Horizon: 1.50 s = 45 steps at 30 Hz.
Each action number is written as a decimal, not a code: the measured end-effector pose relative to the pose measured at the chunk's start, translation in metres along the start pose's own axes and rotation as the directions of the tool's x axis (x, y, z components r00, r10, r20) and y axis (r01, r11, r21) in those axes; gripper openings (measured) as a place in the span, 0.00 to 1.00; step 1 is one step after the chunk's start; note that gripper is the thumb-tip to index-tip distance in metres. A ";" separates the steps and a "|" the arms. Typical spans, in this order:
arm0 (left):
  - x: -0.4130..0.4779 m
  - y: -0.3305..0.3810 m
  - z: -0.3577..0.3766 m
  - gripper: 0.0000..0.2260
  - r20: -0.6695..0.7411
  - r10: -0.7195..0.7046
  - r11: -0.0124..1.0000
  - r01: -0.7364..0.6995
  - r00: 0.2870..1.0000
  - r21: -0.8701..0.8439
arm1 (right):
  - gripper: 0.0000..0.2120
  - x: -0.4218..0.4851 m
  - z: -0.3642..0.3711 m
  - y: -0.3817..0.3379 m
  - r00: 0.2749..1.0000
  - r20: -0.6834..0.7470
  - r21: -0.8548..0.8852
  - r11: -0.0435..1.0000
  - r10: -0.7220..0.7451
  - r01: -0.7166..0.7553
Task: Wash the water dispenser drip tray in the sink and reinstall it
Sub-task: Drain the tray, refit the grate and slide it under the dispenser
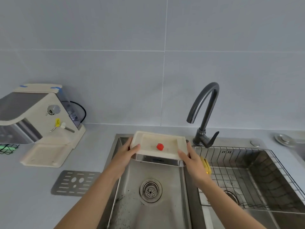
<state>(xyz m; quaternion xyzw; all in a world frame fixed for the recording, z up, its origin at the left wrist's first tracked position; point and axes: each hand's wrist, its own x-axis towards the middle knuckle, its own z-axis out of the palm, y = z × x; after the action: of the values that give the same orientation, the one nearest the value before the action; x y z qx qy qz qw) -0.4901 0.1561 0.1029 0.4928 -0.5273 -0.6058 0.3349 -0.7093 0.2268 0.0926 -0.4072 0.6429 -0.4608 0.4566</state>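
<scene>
Stretched over the sink (166, 177), the left hand (129, 151) and right hand (190, 157) are gripping opposite ends of the drip tray (146, 142), holding it above the left basin's far edge, the water dispenser (38, 113) sitting well left on the table (29, 192).

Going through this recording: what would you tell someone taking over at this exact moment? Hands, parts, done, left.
Left hand grips the drip tray by its left end, right hand by its right end.
The tray, red float inside, is held over the left sink basin; its metal grate lies on the counter; the dispenser base is bare.
Done: tray and grate removed.
Left, apparently: wash (faucet shows no water), refit grate, reinstall tray.
</scene>
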 end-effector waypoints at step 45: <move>-0.127 -0.093 -0.259 0.31 -0.068 -0.138 0.972 0.148 0.988 0.183 | 0.18 -0.077 0.269 0.038 0.972 0.197 -0.102 0.989 0.126 -0.107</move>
<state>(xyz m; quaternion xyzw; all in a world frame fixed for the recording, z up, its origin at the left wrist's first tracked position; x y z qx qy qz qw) -0.1964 0.2144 0.0542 0.5753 -0.5358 -0.5621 0.2566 -0.4353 0.2494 0.0296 -0.4341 0.6361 -0.3595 0.5270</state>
